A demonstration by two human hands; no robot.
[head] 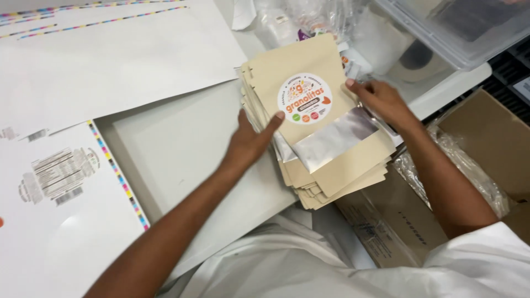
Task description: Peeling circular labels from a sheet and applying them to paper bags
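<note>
looking down from the head camera, the left hand (249, 142) lay flat against the left edge of a stack of tan pouches (331, 165), its fingers (274, 122) stretched out and loose, the thumb tip touching the rim of the round sticker (305, 98) on the top pouch (317, 110). nothing was gripped by that hand; it only pressed on the pile. the right hand (383, 102) sat at the pile's far right edge, its fingertips (350, 83) curled onto the upper right corner of the top pouch, thumb hidden behind the pouch, so whether it pinched the corner or merely rested there could not be told. the top pouch lay between the two sets of fingers, label up, with a shiny clear window (337, 140) just below the sticker and just beside the left thumb. the pouches beneath it fanned out unevenly toward the person. the pile rested on a white table (182, 149). well left of the left fingers lay a printed label sheet (61, 209) with a coloured strip along its edge, and beyond them a large white sheet (110, 60). beyond the right fingers lay crumpled clear plastic bags (320, 19) and a clear plastic bin (469, 27). near the right forearm stood a cardboard box (491, 143) lined with plastic.
</note>
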